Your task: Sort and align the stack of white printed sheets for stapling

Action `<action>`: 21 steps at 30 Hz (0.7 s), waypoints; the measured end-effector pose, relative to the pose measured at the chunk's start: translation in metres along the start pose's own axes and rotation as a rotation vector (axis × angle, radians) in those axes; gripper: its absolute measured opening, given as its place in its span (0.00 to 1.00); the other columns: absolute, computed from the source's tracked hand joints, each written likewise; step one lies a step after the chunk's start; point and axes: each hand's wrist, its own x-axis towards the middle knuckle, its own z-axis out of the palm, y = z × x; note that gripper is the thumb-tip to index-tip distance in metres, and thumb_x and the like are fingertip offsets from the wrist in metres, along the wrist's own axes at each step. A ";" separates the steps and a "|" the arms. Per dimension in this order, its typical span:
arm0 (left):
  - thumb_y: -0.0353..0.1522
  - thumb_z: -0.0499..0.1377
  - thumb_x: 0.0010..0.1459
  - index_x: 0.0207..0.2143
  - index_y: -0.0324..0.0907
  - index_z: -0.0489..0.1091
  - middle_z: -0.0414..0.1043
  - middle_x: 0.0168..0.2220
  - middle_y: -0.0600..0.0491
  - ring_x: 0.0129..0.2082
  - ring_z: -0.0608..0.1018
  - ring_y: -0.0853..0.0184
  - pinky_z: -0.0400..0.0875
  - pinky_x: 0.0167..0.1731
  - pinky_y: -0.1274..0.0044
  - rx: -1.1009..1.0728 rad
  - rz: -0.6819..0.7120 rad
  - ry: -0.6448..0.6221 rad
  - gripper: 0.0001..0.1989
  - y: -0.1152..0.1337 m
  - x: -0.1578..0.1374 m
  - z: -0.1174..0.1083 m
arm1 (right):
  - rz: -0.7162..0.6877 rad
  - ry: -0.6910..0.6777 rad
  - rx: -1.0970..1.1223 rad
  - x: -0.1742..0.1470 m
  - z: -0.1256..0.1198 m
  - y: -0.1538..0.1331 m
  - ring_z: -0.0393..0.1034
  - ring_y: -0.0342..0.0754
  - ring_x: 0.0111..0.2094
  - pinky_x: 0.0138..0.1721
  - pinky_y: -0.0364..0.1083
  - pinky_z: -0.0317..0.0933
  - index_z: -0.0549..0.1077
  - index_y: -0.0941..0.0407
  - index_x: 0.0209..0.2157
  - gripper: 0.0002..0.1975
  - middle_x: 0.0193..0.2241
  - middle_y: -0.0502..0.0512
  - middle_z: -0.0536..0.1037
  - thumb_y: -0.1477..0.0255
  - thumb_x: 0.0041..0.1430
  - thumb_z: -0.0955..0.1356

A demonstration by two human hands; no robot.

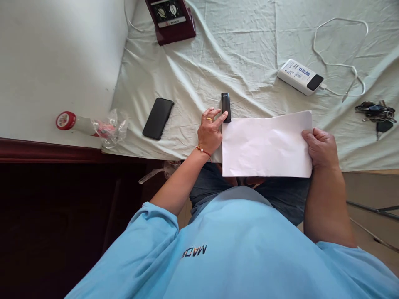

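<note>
A small black stapler point(226, 104) stands on the cloth at the top left corner of a white sheaf of paper point(264, 145). My left hand point(210, 132) rests beside that corner, fingers spread, one fingertip lying on the stapler's near end. Whether the paper's corner sits inside the stapler's jaw is hidden. On the far side, my right hand point(321, 145) pinches the paper's right edge, thumb on top and the other fingers beneath. The paper's lower edge reaches past the table edge, over my lap.
A black phone point(158, 118) lies left of my left hand. Further left is a red-capped bottle point(82, 124) with crumpled plastic. A white power bank point(299, 77) with a cable, keys point(375, 112) and a dark red device point(171, 20) lie around the cloth-covered table point(249, 62).
</note>
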 end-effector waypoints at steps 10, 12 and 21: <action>0.59 0.66 0.69 0.81 0.53 0.56 0.68 0.72 0.39 0.68 0.75 0.49 0.77 0.64 0.61 -0.168 -0.106 0.082 0.48 0.035 -0.026 -0.008 | -0.049 0.114 0.154 -0.048 -0.019 -0.010 0.71 0.45 0.28 0.32 0.46 0.70 0.89 0.51 0.39 0.24 0.33 0.51 0.85 0.53 0.43 0.87; 0.62 0.67 0.65 0.80 0.53 0.58 0.72 0.68 0.39 0.58 0.81 0.55 0.80 0.52 0.68 -0.278 -0.223 0.125 0.50 0.047 -0.038 -0.013 | -0.059 0.145 0.183 -0.055 -0.022 -0.014 0.73 0.46 0.29 0.34 0.47 0.73 0.90 0.49 0.38 0.24 0.35 0.51 0.87 0.52 0.42 0.87; 0.65 0.60 0.69 0.29 0.45 0.65 0.58 0.24 0.59 0.26 0.61 0.70 0.57 0.27 0.74 -0.548 -0.435 -0.042 0.35 0.073 -0.045 -0.040 | -0.154 0.088 0.169 -0.030 0.011 -0.031 0.74 0.50 0.35 0.42 0.51 0.74 0.83 0.51 0.33 0.23 0.35 0.53 0.82 0.50 0.45 0.85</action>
